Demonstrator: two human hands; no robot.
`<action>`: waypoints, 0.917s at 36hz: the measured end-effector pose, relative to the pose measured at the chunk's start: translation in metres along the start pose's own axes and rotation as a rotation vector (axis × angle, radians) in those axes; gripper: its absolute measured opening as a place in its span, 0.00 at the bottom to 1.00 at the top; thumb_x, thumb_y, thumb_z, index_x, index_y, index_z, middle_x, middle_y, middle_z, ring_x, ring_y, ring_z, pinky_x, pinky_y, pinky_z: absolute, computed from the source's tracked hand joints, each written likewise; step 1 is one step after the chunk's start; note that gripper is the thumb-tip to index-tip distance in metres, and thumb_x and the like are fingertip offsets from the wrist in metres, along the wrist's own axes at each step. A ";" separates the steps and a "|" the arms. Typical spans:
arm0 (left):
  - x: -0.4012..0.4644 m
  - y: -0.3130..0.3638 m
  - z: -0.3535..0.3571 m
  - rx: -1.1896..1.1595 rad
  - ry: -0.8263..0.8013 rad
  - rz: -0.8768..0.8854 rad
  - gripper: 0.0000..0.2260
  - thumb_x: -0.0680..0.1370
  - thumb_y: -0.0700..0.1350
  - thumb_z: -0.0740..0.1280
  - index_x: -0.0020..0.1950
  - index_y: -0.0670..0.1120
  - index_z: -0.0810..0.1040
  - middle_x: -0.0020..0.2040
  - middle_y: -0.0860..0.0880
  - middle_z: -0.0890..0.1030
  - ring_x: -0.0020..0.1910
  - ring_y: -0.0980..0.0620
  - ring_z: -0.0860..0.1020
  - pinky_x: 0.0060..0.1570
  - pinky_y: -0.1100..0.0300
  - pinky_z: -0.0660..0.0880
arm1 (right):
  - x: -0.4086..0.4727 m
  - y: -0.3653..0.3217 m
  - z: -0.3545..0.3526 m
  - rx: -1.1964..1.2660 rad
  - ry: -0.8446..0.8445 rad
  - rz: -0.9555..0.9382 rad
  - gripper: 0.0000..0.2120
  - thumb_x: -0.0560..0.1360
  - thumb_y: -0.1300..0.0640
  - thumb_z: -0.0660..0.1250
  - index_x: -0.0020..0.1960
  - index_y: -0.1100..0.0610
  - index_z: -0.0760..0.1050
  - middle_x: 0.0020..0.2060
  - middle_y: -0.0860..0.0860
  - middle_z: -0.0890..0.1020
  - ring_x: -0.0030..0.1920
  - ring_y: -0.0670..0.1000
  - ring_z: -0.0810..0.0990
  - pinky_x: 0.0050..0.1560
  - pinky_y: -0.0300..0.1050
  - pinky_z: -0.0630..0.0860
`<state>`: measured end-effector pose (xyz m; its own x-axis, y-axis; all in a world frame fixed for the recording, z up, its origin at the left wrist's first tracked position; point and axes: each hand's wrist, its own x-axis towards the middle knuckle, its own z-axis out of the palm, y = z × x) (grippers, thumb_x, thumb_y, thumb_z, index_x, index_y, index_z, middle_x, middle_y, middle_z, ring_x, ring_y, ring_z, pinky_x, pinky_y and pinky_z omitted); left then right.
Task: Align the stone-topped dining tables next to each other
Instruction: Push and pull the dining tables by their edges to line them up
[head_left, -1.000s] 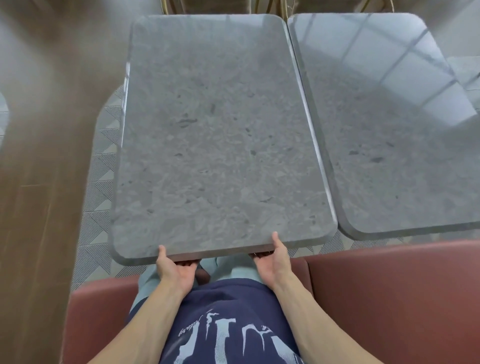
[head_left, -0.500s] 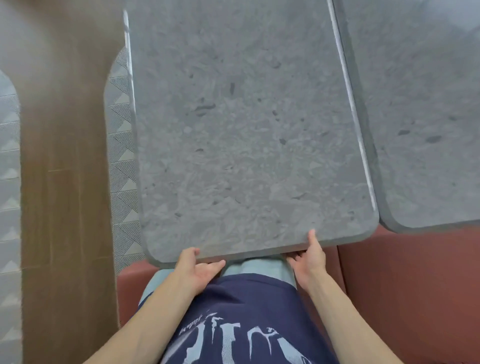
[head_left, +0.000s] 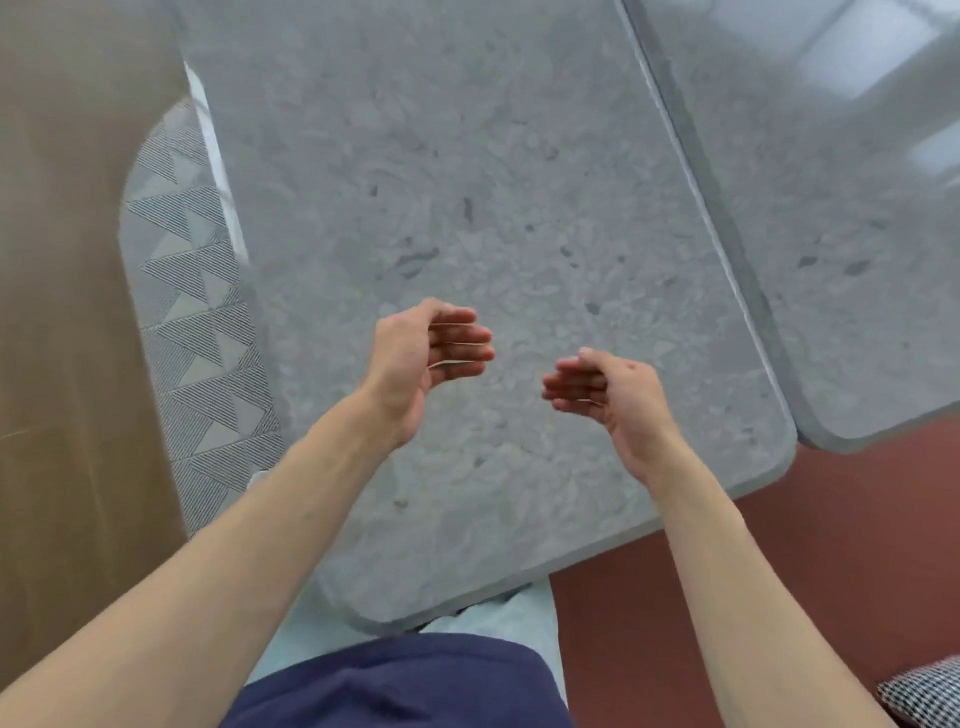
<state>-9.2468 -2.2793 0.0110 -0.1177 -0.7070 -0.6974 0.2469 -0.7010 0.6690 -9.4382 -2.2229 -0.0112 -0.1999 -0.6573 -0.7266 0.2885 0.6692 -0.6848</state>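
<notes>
Two grey stone-topped tables stand side by side. The left table (head_left: 467, 156) fills the middle of the head view; the right table (head_left: 831, 234) lies along its right edge with a narrow seam between them. The right table's near edge sits farther from me than the left table's. My left hand (head_left: 431, 353) and my right hand (head_left: 608, 395) hover above the left table's near half, palms facing each other, fingers loosely curled, holding nothing and touching neither table.
A red-brown bench seat (head_left: 779, 571) runs under the tables' near edges at the right. A checked cushion (head_left: 924, 691) shows at the bottom right corner. Patterned tiles (head_left: 197, 338) and brown wooden floor (head_left: 62, 312) lie at the left.
Both hands have let go of the left table's near edge and risen above its top. The view has tilted, so the table now reaches closer to my body.
</notes>
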 end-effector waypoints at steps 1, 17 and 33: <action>0.001 0.007 -0.009 -0.001 -0.035 0.019 0.10 0.79 0.41 0.58 0.45 0.40 0.78 0.33 0.45 0.83 0.33 0.47 0.83 0.38 0.57 0.80 | 0.001 -0.004 0.018 0.013 -0.004 -0.052 0.13 0.81 0.61 0.59 0.42 0.64 0.79 0.33 0.57 0.85 0.34 0.54 0.85 0.42 0.46 0.81; -0.017 0.167 -0.391 -0.179 -0.121 0.269 0.13 0.82 0.46 0.56 0.52 0.43 0.79 0.43 0.45 0.84 0.42 0.48 0.82 0.41 0.59 0.80 | -0.049 0.046 0.388 0.227 -0.116 -0.332 0.15 0.81 0.59 0.58 0.46 0.62 0.82 0.43 0.61 0.85 0.43 0.57 0.84 0.47 0.48 0.78; -0.019 0.431 -0.431 -0.079 -0.172 0.748 0.12 0.77 0.45 0.61 0.46 0.41 0.83 0.39 0.41 0.83 0.38 0.44 0.82 0.38 0.55 0.79 | -0.077 -0.177 0.557 0.218 -0.189 -0.738 0.13 0.79 0.58 0.59 0.44 0.63 0.80 0.39 0.58 0.84 0.40 0.54 0.82 0.44 0.46 0.77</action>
<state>-8.7237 -2.5282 0.2020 -0.0380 -0.9992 -0.0124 0.3870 -0.0261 0.9217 -8.9522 -2.4835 0.1968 -0.2539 -0.9657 -0.0535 0.3240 -0.0328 -0.9455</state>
